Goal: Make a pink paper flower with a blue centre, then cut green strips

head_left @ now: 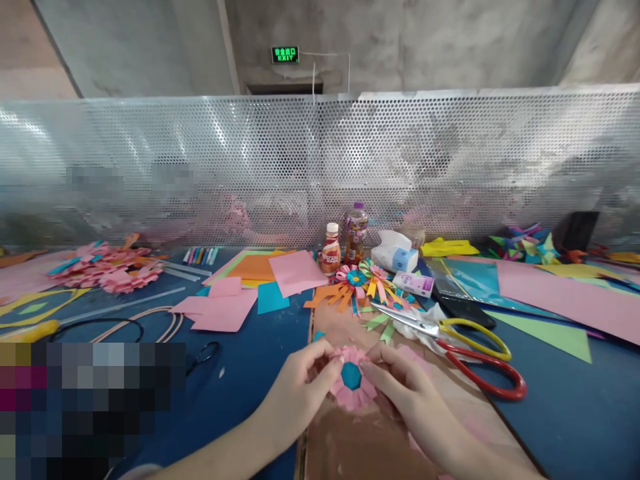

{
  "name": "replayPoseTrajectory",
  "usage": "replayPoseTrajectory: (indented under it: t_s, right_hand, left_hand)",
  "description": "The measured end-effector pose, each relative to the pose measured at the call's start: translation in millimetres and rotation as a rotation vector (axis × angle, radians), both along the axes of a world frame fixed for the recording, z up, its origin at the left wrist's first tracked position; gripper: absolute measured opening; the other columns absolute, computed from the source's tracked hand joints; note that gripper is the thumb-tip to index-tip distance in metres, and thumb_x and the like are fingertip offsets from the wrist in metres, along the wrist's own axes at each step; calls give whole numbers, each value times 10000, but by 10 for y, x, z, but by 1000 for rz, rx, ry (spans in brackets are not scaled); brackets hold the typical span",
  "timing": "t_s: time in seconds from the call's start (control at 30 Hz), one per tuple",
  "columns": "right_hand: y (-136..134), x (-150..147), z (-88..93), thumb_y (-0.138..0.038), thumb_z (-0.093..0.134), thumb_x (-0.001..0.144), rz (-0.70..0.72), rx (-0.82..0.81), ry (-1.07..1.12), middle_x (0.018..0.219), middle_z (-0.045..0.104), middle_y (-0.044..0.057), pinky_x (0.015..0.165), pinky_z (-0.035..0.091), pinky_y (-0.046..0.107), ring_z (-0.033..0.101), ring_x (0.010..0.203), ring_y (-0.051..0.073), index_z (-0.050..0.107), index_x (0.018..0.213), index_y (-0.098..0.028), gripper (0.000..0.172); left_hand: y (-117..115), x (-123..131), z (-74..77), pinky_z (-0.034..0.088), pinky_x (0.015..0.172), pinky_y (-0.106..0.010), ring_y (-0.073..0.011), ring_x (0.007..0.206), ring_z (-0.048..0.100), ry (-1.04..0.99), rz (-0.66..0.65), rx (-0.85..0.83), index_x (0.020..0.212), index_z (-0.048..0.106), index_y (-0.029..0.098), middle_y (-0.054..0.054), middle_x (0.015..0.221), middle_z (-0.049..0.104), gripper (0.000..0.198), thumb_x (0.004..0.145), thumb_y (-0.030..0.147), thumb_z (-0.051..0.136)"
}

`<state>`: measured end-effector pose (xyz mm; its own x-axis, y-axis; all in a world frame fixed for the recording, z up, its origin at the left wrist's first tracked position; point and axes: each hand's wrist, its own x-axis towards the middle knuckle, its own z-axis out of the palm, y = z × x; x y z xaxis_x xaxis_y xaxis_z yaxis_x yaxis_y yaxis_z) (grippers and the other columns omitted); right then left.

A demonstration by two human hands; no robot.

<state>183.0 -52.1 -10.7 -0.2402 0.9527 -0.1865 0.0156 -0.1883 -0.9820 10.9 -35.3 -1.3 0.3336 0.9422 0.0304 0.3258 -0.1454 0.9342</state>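
Note:
A pink paper flower [351, 385] with a blue centre lies low in the middle of the head view, on a brown board [360, 443]. My left hand [300, 387] pinches its left edge with curled fingers. My right hand [410, 393] grips its right edge, the thumb resting beside the blue centre. Both hands are closed on the flower.
Red-and-yellow-handled scissors [450, 340] lie just right of my hands. Finished paper flowers [365, 280], two bottles [345, 243], a tissue pack [395, 253], pink sheets [225, 310], pink flowers [107, 267] and wire loops [125, 327] cover the blue table. A perforated metal screen [320, 167] closes the back.

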Motion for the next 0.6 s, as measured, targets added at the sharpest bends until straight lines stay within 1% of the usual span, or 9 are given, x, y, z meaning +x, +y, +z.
replayPoseTrajectory:
  t_s: [0.07,0.17,0.3,0.37,0.47,0.53,0.6]
  right_hand:
    - [13,1,-7,-556,535,780,-19,-23,-21,433,306,-109,372,146,177,226,382,37,478,752,-195,367]
    - [39,14,-8,-556,557,760,-10,-10,-45,466,302,-99,388,162,183,239,413,43,504,756,-191,369]
    - [78,38,28,-527,607,718,-22,48,-130,547,429,-53,433,246,196,323,482,67,566,722,-187,343]
    - [90,46,64,-518,615,703,-25,43,-174,570,475,-33,456,288,206,358,501,84,575,694,-194,327]
    - [87,64,149,-495,590,730,-29,61,-231,601,511,-15,510,350,210,420,550,108,584,687,-206,292]
    - [77,81,220,-466,574,755,-9,41,-299,570,485,-17,512,358,209,420,549,114,591,692,-217,258]
    - [73,92,285,-426,588,749,-8,21,-339,561,480,-16,508,366,205,433,550,119,586,672,-223,217]
  left_hand:
    - [13,1,-6,311,559,-216,-102,591,405,10,-9,-7,680,479,167,38,616,430,286,842,402,458]
    - [33,3,-23,316,562,-222,-109,591,428,-4,-24,-54,672,472,167,33,611,453,296,842,408,449]
    - [53,20,-35,300,533,-224,-107,552,426,17,-37,-139,638,455,169,37,559,440,327,838,428,445]
    - [65,27,-42,288,525,-223,-102,544,415,21,-38,-161,628,443,170,43,552,415,335,835,434,448]
    - [95,25,-75,293,525,-217,-96,546,415,10,-39,-171,662,467,168,46,571,420,307,837,420,451]
    - [118,17,-106,306,523,-210,-91,540,422,-2,-40,-187,706,492,168,48,587,438,264,834,398,464]
    - [137,11,-134,319,517,-205,-87,526,425,-18,-43,-205,723,500,170,50,592,446,247,830,391,474]
